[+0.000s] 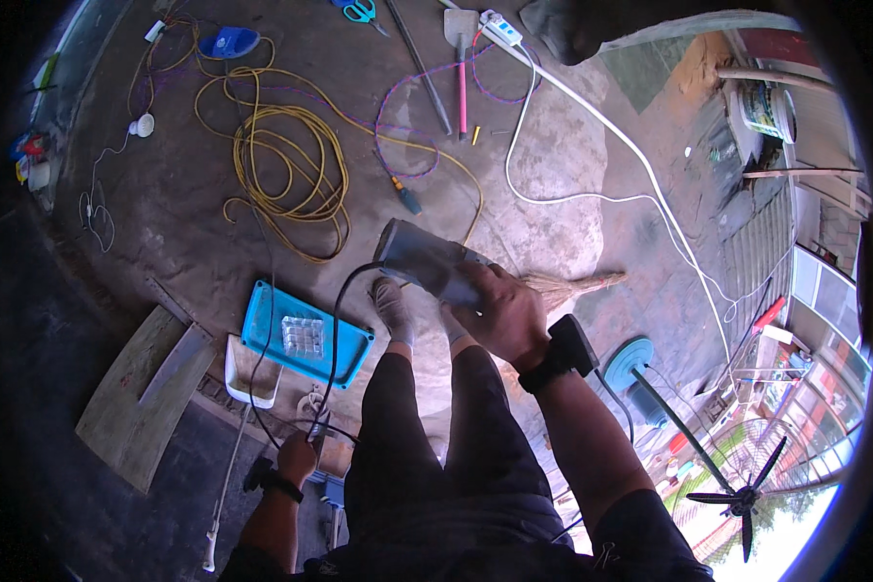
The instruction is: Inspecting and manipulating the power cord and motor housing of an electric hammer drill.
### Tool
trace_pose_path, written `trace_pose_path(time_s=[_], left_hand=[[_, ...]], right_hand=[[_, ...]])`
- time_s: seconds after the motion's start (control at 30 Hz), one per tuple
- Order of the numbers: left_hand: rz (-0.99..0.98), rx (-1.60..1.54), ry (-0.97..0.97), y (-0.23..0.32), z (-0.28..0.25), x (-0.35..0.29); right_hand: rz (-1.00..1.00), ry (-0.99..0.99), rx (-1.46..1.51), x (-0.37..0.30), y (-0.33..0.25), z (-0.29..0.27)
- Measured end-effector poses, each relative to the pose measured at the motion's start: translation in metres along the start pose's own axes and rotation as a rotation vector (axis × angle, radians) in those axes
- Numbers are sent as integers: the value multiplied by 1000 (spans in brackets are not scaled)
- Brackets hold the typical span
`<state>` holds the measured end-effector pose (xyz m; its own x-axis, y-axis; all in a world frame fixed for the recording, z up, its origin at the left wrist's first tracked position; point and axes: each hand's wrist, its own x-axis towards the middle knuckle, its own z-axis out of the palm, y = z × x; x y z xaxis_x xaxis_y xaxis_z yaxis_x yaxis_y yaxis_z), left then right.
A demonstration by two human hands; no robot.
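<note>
My right hand (506, 318) is wrapped round a dark grey block-shaped object (419, 260), held out over my feet. I cannot make out its exact kind. From its left end a black cable (340, 308) curves down to my left hand (298, 459). That hand is low on the left, its fingers closed on the cable. Below the held object are my feet and the floor. A straw broom (574, 285) lies just right of my right hand, partly hidden behind it.
Left of my legs lies a blue tray (257, 320) with a clear dish (303, 337), beside a white dustpan (252, 373). A coiled yellow cable (296, 184), a pink-handled shovel (462, 92) and a white cord (592, 198) lie ahead. A standing fan (742, 500) is at right.
</note>
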<state>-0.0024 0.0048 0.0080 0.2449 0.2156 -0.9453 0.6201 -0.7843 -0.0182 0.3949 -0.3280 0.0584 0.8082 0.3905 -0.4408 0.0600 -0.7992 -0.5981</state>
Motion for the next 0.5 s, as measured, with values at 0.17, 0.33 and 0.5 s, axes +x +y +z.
trace_pose_path(time_s=[0.17,0.33,0.5], left_hand=[[308,126,14,-4,13,-19],[314,-156,309,81,-36,-7],[273,-129,108,103,-49,23]], right_hand=[[-23,38,36,3,-7,7],[-23,43,80,5,-5,2],[22,23,29,6,-13,8]])
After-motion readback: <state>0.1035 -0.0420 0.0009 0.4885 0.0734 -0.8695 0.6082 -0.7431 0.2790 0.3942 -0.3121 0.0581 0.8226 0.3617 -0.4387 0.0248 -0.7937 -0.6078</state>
